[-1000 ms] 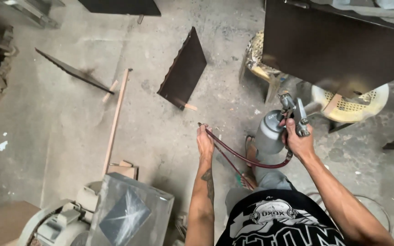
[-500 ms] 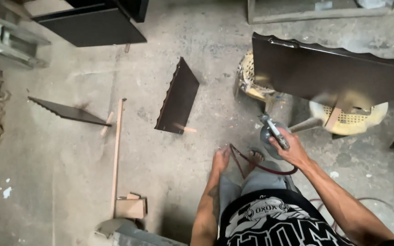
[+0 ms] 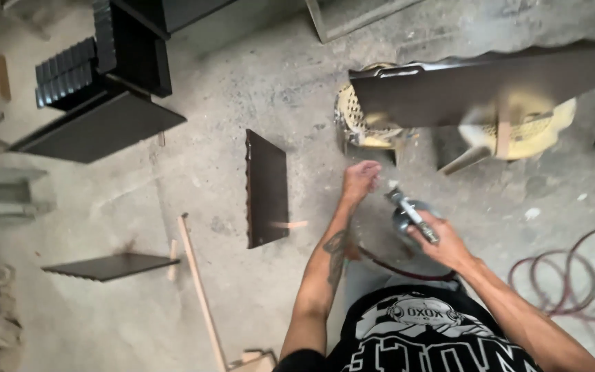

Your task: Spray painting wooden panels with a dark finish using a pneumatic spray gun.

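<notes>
Midway, seemingly: right hand [image 3: 442, 242] clenched on the spray gun [image 3: 410, 215] just below the dark panel [image 3: 490, 86] propped on yellow chairs [image 3: 518, 127], left hand [image 3: 361, 180] loose, empty, beside the nozzle; other dark panels [image 3: 267, 187] already coated, lying on the floor.

A black T-shirt with a white printed graphic and large white block letters across the chest. Both arms are bare below it. The left forearm [image 3: 332, 258] carries a dark tattoo, apparently a leafy or floral design, though blurred.
</notes>
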